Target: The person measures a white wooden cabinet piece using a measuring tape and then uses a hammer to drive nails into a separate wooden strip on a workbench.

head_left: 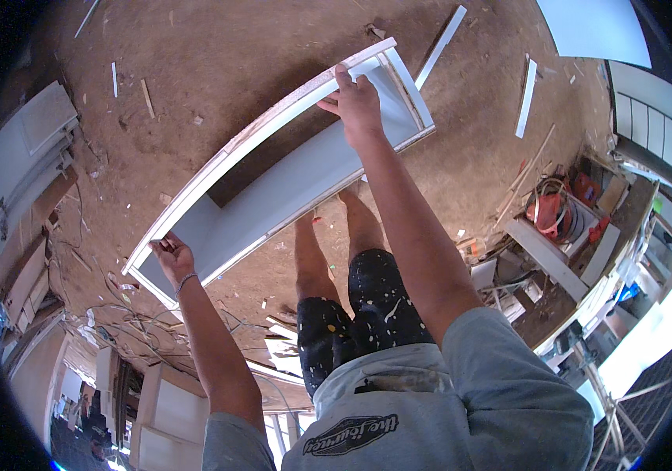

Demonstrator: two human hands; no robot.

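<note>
Everything placed rel. to the long white frame (273, 184), a shallow open box w/ grey inner panel, held up off the dirt floor (218, 71) and running diagonally from lower left to upper right.

Far left of frame: stacked white door panels (25, 149) lying on the floor. Just below frame's lower-left end: tangle of wires (128, 314).

Left hand (172, 255) at frame's lower-left end, grip closed, fingers curled over the near edge.

Below frame's middle: person's bare legs, paint-spattered dark shorts (359, 314).

Right hand (357, 102) at frame's upper-right end, grip closed on the top rail, thumb on the inside.

Right of frame: loose white trim strips (526, 98) on the floor, one just beside the frame's far end. Further right & lower: cluttered table (544, 251) w/ coiled orange cord (552, 208).
</note>
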